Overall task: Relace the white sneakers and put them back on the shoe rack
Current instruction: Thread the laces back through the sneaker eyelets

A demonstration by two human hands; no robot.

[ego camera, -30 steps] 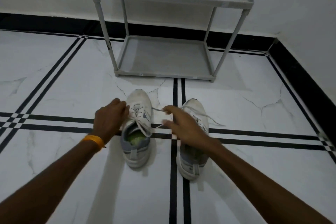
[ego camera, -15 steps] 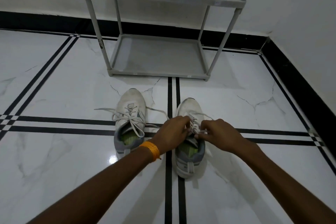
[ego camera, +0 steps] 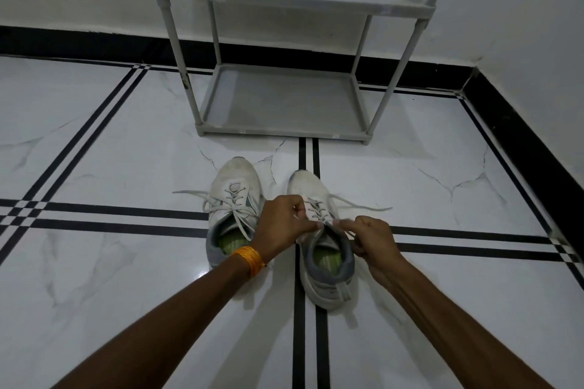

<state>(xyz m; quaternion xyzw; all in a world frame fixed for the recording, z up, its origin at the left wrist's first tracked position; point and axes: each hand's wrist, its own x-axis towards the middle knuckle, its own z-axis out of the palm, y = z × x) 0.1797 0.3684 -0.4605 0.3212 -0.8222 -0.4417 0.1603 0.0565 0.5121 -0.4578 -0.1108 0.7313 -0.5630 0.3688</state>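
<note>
Left sneaker: on the floor just in front of the shoe rack, toe toward it. Laces threaded through the eyelets but untied; loose ends trail out to its left and across the tongue. No hand on it now, whereas a second ago both hands were working its laces.

Left hand: has crossed from the left sneaker to the right one. Fingers closed in a pinch at the top of the tongue, gripping lace or tongue; which of the two cannot be told. An orange band sits on the wrist.

Right sneaker: on the floor beside its pair, close but apart, astride the black double line. Lace threaded, one free end lying out to the right.

Right hand: fingers closed at the collar's right edge, apparently pinching the lace there.

Shoe rack: both visible shelves bare; neither sneaker is on it.

Assessment: work has shifted from the left sneaker to the right. The left looks laced yet unknotted, so it may need a return visit. Tightening or tying the right sneaker appears to be the step in hand; racking is still outstanding.
</note>
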